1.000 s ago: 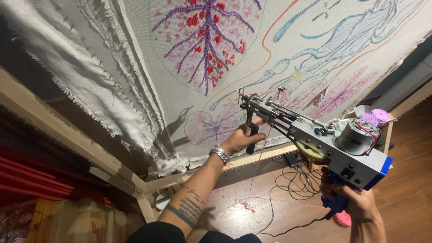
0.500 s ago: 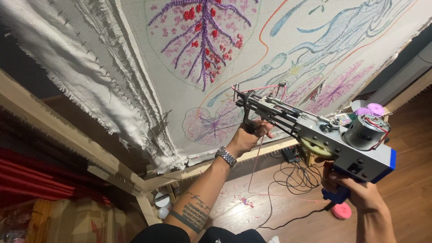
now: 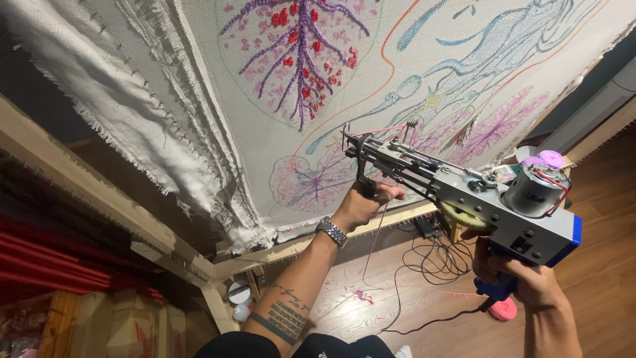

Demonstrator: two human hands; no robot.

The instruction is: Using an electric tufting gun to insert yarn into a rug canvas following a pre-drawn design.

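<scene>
Two hands hold one tufting gun up against a stretched cloth. The left hand is closed around the black front handle under the gun's nose, thumb and fingers wrapped tight, with a metal watch on the wrist and a tattoo on the forearm below it. The right hand is closed on the blue rear grip beneath the gun's body, fingers curled around it.

The gun slants across the right half of the view, its needle end at the upper left meeting the cloth just beside a purple leaf shape. A grey motor sits on top near the back, and a yellow gear shows under the body. A thin pink yarn hangs down from the front of the gun past the left hand.

The cloth carries a large purple branching figure with red spots, pale blue flowing lines and an orange outline. Its frayed white edge is pinned along a wooden frame that runs across the left side. Below, black cables lie looped on the wooden floor, and a pink ball of yarn rests near the right hand.
</scene>
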